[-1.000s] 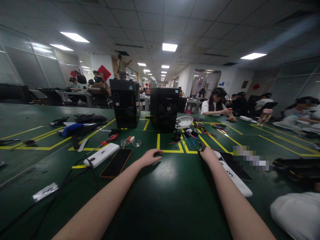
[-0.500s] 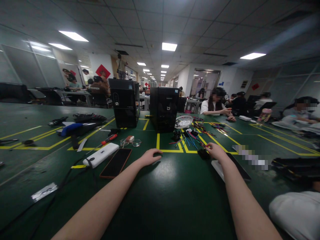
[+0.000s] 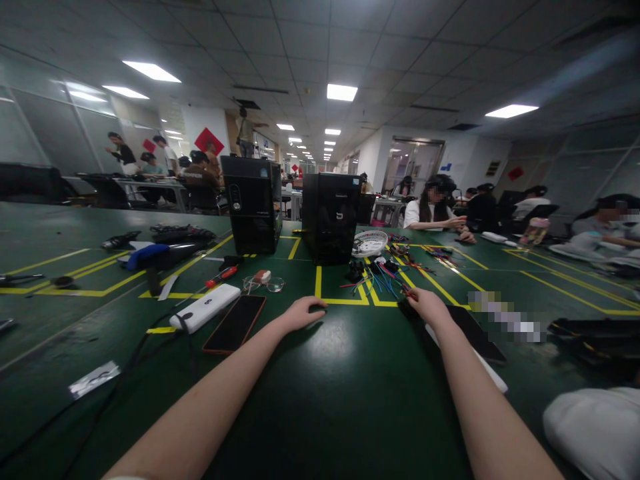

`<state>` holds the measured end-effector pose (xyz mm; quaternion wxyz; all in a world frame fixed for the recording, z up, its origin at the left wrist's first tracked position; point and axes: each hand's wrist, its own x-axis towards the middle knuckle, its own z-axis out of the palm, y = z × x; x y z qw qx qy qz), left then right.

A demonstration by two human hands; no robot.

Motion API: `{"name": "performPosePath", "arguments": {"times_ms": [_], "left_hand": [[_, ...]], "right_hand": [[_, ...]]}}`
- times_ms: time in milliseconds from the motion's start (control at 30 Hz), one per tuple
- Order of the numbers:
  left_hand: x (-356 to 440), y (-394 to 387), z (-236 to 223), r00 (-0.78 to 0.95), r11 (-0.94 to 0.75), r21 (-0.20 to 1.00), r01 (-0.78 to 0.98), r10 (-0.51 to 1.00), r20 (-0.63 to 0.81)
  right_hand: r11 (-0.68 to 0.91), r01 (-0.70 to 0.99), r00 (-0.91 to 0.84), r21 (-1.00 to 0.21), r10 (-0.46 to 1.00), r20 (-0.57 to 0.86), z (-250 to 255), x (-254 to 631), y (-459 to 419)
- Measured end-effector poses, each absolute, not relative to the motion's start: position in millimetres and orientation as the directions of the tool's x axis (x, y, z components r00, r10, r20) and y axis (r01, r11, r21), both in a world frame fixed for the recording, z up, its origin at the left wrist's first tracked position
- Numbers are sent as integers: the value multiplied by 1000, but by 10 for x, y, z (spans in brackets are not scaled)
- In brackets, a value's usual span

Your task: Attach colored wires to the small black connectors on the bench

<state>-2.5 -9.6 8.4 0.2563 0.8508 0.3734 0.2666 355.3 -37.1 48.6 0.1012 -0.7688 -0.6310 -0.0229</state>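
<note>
My left hand (image 3: 303,313) rests on the green table, palm down, with its fingers extended and nothing in them. Over on the right, my right hand (image 3: 427,307) has its fingers pinched together at the near end of a bundle of coloured wires (image 3: 383,277). Something small and reddish shows at the fingertips, too small to name. Below that hand lies a flat dark tablet-like thing (image 3: 477,333), and a white bar (image 3: 493,373) is partly hidden by my forearm. A phone with an orange edge (image 3: 235,323) lies left of my left hand.
Two black computer towers (image 3: 253,207) stand mid-table, a white basket (image 3: 370,243) beside the right one. Leftward are a white power bank (image 3: 205,309), glasses (image 3: 265,283), a red screwdriver (image 3: 221,277) and black cables. A co-worker (image 3: 435,207) sits across the table.
My right hand has shifted slightly, and the black piece under its fingers is now mostly hidden. More of the white bar shows beside my forearm. My left hand keeps its place.
</note>
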Motion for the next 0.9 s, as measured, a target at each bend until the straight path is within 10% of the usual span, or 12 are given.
{"name": "performPosePath", "arguments": {"times_ms": [900], "left_hand": [[-11, -95, 79, 584, -602, 615, 510, 767, 266]], "right_hand": [[-273, 949, 299, -160, 938, 175, 463, 3559, -350]]}}
